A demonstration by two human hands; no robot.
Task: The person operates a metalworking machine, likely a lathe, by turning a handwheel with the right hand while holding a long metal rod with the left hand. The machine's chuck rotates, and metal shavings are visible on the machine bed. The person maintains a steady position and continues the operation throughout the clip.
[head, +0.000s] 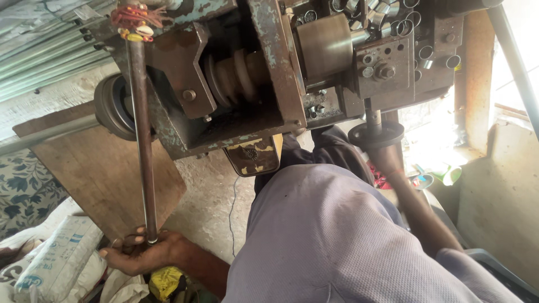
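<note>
Steel rod (141,140) is fed into the machine (247,73), left hand (143,255) fingers wrapped round its near end; right hand's grip hidden.

- Daylight pours in from the far right, where the window opening (505,84) is blown out to plain white with no detail.
- That glare spills onto the floor under the round foot plate (375,134) and washes out the small things there.
- The machine (236,73) is evenly lit but dim in its recesses, with deep shadow around the grooved pulley (238,76).
- The left hand (143,255) sits in soft shade, slightly blurred.
- Straight edges bow toward the frame corners.
</note>
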